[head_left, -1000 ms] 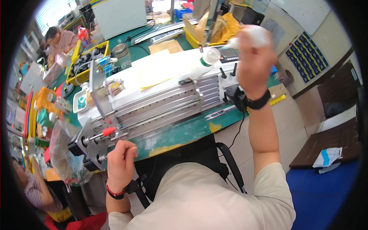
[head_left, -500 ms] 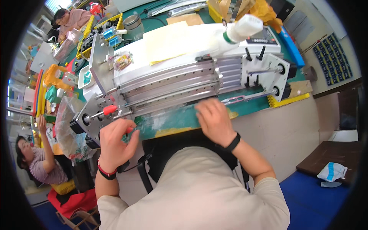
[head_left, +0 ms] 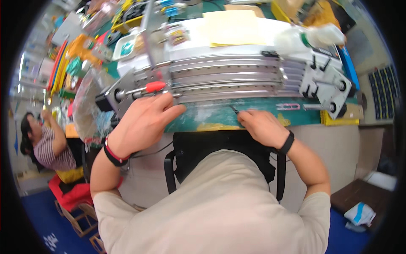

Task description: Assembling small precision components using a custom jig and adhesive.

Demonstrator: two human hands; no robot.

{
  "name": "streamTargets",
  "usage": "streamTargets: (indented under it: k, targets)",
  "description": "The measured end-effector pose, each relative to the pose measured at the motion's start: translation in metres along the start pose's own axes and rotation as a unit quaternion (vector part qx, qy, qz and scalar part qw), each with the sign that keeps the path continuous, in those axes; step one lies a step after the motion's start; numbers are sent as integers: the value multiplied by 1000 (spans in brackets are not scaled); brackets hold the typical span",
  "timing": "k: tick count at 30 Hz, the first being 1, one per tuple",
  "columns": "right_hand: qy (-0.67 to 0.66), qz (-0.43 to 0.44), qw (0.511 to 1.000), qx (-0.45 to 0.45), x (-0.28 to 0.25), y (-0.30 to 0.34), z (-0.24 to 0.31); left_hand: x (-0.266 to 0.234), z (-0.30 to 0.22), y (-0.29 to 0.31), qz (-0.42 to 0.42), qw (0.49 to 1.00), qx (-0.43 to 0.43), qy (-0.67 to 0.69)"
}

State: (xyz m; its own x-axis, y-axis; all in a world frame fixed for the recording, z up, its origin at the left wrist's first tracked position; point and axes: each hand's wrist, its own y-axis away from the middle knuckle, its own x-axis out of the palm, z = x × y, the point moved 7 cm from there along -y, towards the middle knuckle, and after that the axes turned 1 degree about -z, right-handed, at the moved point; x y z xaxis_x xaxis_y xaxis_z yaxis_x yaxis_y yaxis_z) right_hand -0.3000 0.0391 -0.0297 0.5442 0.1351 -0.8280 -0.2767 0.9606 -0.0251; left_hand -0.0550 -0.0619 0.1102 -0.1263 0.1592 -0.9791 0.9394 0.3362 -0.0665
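Note:
A metal linear-rail frame [head_left: 220, 76] with end plates lies across the green work mat. My left hand [head_left: 146, 120] is by its left end, just below a red-handled tool [head_left: 155, 86] resting on the frame. Its fingers are curled, the thumb stretched along the mat; what they hold, if anything, is hidden. On the mat's near side, my right hand [head_left: 266, 127] closes around a thin dark tool [head_left: 233, 109], whose tip points up-left. The rest of that tool is covered by the fingers. Pink-handled thread snips [head_left: 288, 106] lie right of my right hand.
Behind the frame are yellow paper sheets [head_left: 232, 29] and a white bottle [head_left: 323, 36] lying tilted. A clear plastic bag [head_left: 91, 108] hangs at the left, near a seated person [head_left: 46, 139]. A white tray [head_left: 122, 46] holds small green parts.
The view has swung, shifting the bench rightward. My left hand has reached forward to the frame's near edge. A thin dark tool now shows at my right hand's fingertips.

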Motion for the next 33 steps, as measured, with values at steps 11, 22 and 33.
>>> streamTargets:
  k: [11,22,33]
  targets:
    - [-689,-3,725,-28,-14,-10,101,7,13,5,-6,998,46,-39]
    - [-252,-257,922,-146,-13,-41,127,14,15,-2,-45,998,27,-39]
    - [-287,-298,893,-177,-8,-29,132,8,12,9,-106,994,25,18]
